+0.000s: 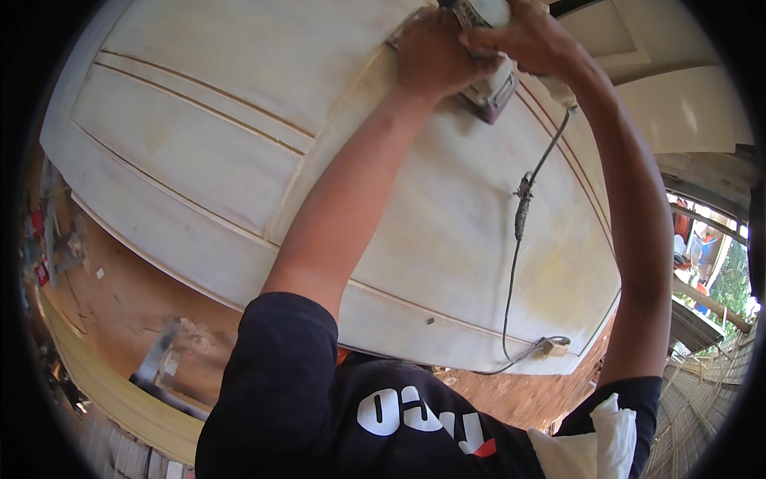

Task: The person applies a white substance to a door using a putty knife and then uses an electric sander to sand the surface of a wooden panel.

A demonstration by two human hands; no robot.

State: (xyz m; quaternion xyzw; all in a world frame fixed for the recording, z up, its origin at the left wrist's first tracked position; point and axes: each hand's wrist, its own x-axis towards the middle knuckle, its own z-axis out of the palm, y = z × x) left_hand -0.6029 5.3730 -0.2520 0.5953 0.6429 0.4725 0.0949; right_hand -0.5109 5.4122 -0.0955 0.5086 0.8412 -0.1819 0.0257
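While fingers of both left hand [431,56] and right hand [533,41] are clamped on the corded sander [496,94], it rests on the white panelled door [435,199]. Cloudy, yellowish patches [550,291] suggest sanding is partway; evening those out looks left. Can't tell which panels [191,132] are finished.

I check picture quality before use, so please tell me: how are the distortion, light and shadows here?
Head view: edges of the pale panel bow, picture corners black; head view, far right: foliage partly washed out by bright daylight; head view, top: soft shadow on the panel just below the sander.
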